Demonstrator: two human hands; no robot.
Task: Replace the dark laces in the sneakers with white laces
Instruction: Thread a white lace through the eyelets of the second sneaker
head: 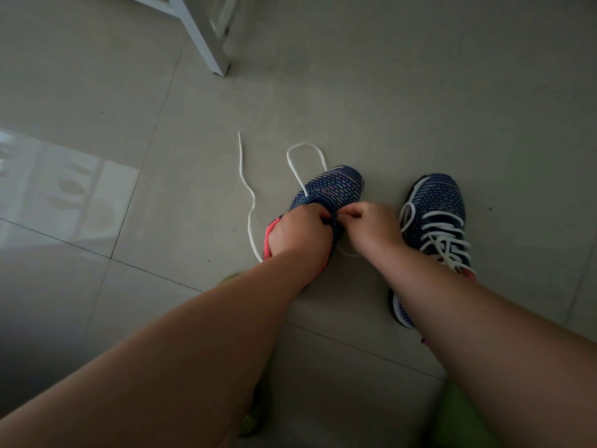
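Observation:
Two dark blue knit sneakers with pink heels stand on the tiled floor. The left sneaker lies under both my hands. My left hand grips its upper at the eyelets, fingers curled in. My right hand pinches something small at the same spot, most likely the lace, which my fingers hide. A white lace trails from this shoe over the floor to the left and loops past the toe. The right sneaker carries a white lace threaded through its eyelets; my right forearm covers its heel.
A white furniture leg stands on the floor at the top, left of centre. Something green shows at the bottom edge, partly behind my arms. Grey floor tiles spread all around the shoes.

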